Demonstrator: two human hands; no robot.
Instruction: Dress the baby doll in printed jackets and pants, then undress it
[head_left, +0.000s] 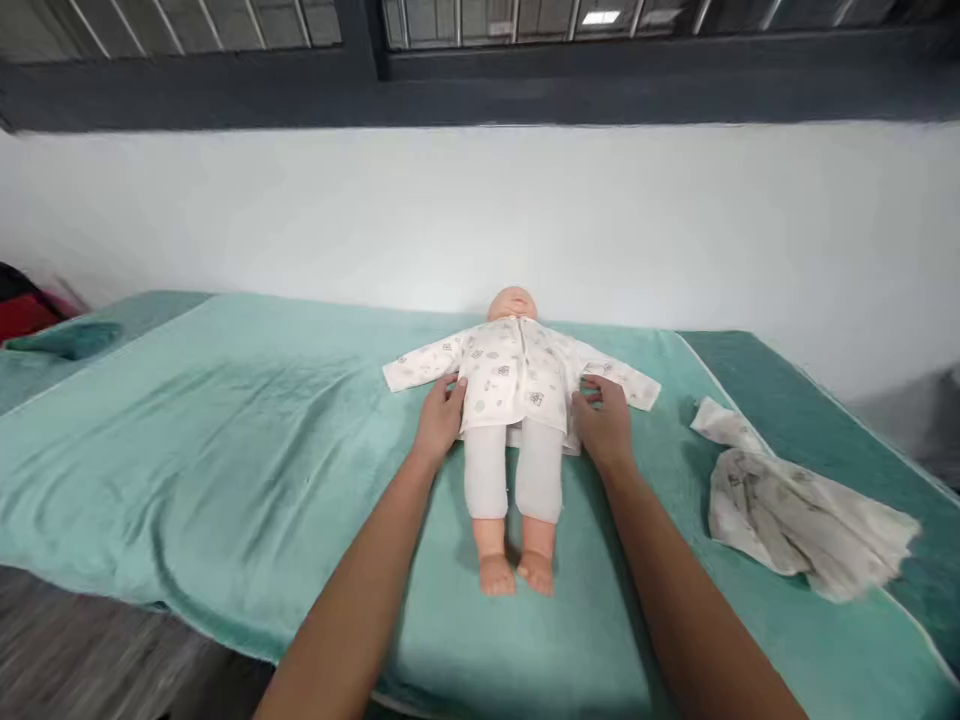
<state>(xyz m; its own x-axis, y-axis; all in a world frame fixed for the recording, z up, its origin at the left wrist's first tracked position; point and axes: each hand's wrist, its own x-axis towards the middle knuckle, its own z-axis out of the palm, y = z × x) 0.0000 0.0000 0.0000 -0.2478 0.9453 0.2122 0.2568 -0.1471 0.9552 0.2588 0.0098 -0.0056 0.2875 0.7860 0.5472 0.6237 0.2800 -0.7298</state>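
A baby doll [513, 303] lies on its back, its head toward the wall and its bare feet toward me. It wears a white printed long-sleeved shirt [495, 375] with the sleeves spread out sideways. White cloth covers the legs [486, 475] down to the shins. My left hand [439, 418] rests at the shirt's left side, below the sleeve, fingers loosely bent and touching its edge. At the opposite side is my right hand [606, 420], its thumb by the shirt edge and its fingers bent and apart.
Green blankets [225, 430] cover the bed beneath the doll. To the right lies a crumpled white printed garment [802, 510]. A white wall [300, 220] stands behind, under a dark barred window frame [480, 95]. Something red and black [26, 310] sits at far left.
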